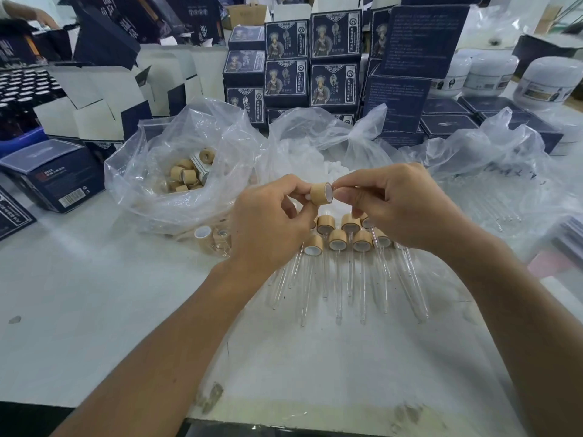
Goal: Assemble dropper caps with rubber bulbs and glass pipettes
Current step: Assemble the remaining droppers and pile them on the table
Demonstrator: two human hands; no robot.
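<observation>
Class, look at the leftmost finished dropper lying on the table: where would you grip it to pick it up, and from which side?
Grip the leftmost finished dropper by its bamboo collar, pinching from above across its round sides. It lies flat, the thin glass tube pointing toward the person; the collar looks the widest, sturdiest part.

**Cap held between both hands above finished droppers**

The left hand (271,222) grips a bamboo-coloured cap (321,193), white bulb behind it; the right hand (391,203) pinches at its open end. Below them, assembled droppers (337,247) lie in rows on the white table (94,294). A plastic bag (176,171) of caps sits toward the far left.
</observation>
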